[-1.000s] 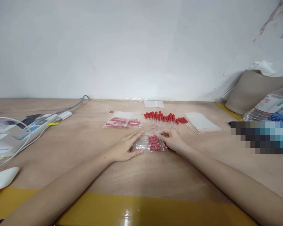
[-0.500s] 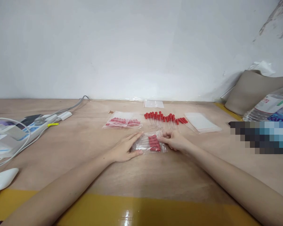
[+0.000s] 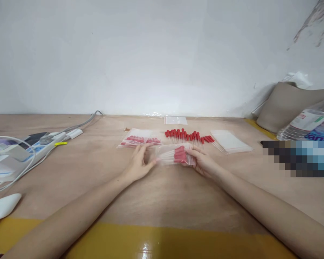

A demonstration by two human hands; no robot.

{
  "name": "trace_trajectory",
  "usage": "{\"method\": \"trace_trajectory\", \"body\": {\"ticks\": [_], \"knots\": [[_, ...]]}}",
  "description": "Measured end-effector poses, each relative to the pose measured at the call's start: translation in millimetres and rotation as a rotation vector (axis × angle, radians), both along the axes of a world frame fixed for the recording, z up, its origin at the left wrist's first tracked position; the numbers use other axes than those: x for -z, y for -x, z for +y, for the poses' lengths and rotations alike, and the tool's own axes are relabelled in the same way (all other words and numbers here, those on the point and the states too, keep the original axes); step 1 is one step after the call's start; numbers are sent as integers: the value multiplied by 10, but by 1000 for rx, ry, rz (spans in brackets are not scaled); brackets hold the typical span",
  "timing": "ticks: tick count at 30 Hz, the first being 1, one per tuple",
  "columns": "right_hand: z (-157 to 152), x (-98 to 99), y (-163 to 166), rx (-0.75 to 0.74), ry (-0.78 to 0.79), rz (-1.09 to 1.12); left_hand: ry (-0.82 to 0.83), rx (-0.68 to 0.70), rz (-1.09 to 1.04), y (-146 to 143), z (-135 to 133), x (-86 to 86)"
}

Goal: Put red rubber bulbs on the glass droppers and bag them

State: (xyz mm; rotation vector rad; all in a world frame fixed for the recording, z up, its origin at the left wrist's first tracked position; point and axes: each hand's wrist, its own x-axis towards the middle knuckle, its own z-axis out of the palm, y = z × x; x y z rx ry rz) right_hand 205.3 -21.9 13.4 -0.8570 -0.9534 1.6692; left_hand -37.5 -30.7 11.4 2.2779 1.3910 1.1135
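Between my hands, a clear plastic bag with several red-bulbed droppers in it is raised off the table and slightly blurred. My right hand pinches its right end, beside the red bulbs. At the bag's left end is my left hand, its thumb and fingers spread apart; the thumb tip is at the bag's edge, and I cannot tell whether it touches. Beyond the hands lies a pile of filled bags with red bulbs showing through. To its right, loose droppers lie in a row.
A stack of flat bags lies right of the loose droppers, and a single flat bag is near the wall. On the left are a power strip with cables and a white spoon-shaped thing. A plastic bottle lies at the right.
The bag of droppers has come up off the table in my right hand and moved slightly away from me. My left hand has lifted off the bag and shifted a little left.
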Motion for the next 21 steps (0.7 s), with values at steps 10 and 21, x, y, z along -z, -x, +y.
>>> {"method": "trace_trajectory", "body": {"ticks": [10, 21], "knots": [[-181, 5, 139, -214, -39, -13, 807, 438, -726, -313, -97, -84], [195, -112, -468, 414, -672, -1450, 639, 9, -496, -14, 389, -501]]}}
